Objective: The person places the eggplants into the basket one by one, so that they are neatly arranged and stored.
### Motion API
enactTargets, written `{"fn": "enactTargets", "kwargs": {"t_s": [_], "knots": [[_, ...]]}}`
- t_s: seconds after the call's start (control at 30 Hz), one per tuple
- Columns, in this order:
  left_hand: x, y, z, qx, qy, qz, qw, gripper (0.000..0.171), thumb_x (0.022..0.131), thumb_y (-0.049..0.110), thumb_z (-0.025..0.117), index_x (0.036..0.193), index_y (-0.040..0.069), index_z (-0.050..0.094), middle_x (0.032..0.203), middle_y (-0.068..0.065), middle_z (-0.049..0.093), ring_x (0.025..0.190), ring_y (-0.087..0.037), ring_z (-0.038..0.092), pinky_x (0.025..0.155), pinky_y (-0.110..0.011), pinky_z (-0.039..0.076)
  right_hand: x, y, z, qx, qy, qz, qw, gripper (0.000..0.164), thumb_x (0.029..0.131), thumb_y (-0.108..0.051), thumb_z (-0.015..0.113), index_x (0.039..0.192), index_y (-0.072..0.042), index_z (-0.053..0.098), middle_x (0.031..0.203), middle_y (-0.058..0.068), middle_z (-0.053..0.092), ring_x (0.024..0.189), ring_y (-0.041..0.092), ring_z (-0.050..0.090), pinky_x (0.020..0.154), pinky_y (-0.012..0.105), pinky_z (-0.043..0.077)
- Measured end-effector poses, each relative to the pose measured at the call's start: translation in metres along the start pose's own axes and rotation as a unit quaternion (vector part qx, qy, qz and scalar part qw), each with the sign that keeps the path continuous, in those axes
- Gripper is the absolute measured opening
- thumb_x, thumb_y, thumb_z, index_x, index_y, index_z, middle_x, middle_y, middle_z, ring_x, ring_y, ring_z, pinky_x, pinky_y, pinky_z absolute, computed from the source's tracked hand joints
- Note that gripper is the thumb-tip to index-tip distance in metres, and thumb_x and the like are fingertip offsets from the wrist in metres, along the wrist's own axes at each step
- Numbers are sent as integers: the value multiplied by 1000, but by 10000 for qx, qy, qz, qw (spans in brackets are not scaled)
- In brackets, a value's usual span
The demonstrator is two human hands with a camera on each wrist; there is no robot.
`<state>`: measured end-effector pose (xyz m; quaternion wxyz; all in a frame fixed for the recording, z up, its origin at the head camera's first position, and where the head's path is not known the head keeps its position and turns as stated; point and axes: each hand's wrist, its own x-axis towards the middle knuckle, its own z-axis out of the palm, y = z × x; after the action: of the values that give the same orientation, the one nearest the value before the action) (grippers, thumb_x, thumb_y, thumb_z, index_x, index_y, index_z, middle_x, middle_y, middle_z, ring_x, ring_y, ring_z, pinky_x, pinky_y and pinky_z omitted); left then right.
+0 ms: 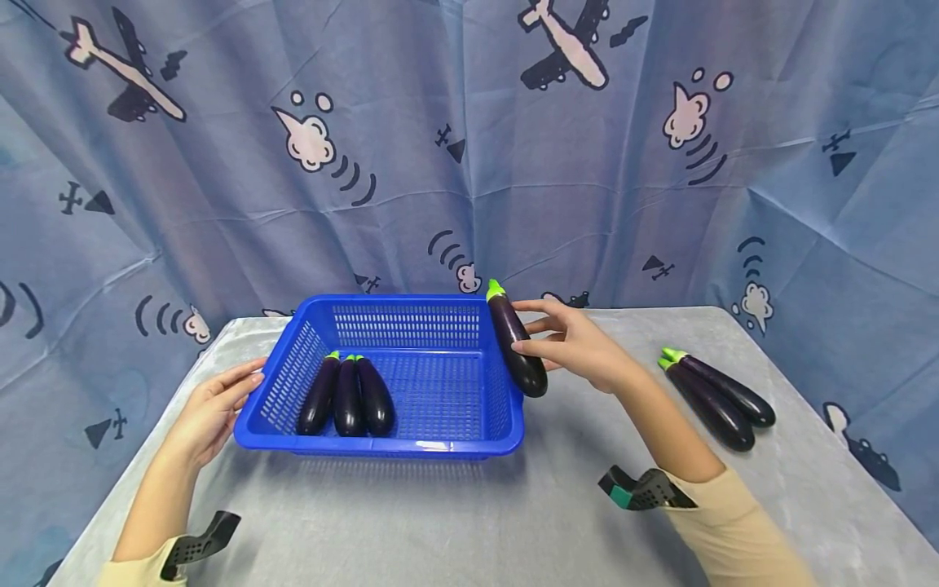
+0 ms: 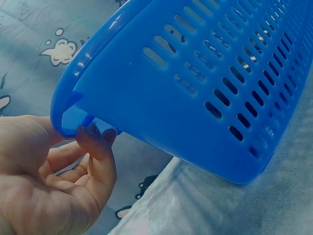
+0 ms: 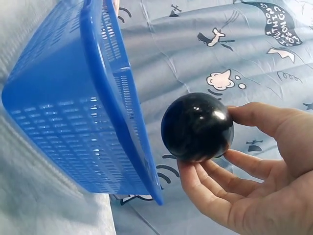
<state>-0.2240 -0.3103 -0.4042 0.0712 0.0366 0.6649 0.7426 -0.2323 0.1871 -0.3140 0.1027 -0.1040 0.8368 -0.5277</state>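
Observation:
In the head view a blue plastic basket (image 1: pixel 440 447) stands on the table, with three dark eggplants (image 1: pixel 348 399) side by side in its left part. My left hand (image 1: pixel 209 412) holds the basket's left rim; the left wrist view shows its fingers curled under that rim (image 2: pixel 66 105). My right hand (image 1: pixel 579 346) grips another eggplant (image 1: pixel 519 346) between thumb and fingers, above the basket's right rim, green stem pointing away. From the right wrist view, the rounded end of this eggplant (image 3: pixel 195 129) is seen beside the basket's outer wall (image 3: pixel 63 122).
Two more eggplants (image 1: pixel 715 399) lie together on the right of the grey cloth-covered table (image 1: pixel 411 522). Behind the table hangs a blue curtain (image 1: pixel 411 139) printed with planes and clouds. Both forearms wear dark wrist mounts (image 1: pixel 645 489).

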Motion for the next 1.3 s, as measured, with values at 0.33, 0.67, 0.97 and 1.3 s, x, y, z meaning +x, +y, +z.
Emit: {"fn": "enactTargets", "kwargs": {"t_s": [0.33, 0.67, 0.97, 1.3], "knots": [[0, 0, 0, -85, -29, -16, 10000, 35, 112, 12, 52, 112, 37, 76, 107, 11, 76, 93, -7, 74, 76, -26, 64, 13, -9, 11, -6, -107, 75, 9999, 66, 99, -18, 74, 158, -6, 45, 145, 30, 51, 124, 45, 65, 93, 53, 62], [-1, 0, 0, -85, -29, -10, 10000, 35, 112, 12, 52, 113, 37, 76, 106, 10, 77, 91, -8, 75, 75, -27, 64, 28, -17, 24, -96, -232, 206, 9995, 67, 99, -20, 75, 158, -9, 45, 145, 29, 56, 127, 45, 63, 95, 54, 61], [-1, 0, 1, -45, 32, -62, 10000, 34, 112, 13, 52, 112, 38, 76, 106, 11, 77, 90, -8, 75, 75, -26, 64, 39, -24, 38, -104, -403, 220, 9989, 66, 98, -19, 75, 157, -10, 46, 141, 28, 59, 122, 42, 66, 93, 53, 62], [-1, 1, 2, -44, 30, -42, 10000, 35, 112, 13, 52, 111, 38, 76, 107, 12, 76, 92, -7, 74, 76, -26, 64, 49, -30, 48, 9, -611, 238, 9978, 65, 98, -15, 75, 156, -8, 48, 138, 27, 62, 120, 38, 68, 90, 49, 64]]}}
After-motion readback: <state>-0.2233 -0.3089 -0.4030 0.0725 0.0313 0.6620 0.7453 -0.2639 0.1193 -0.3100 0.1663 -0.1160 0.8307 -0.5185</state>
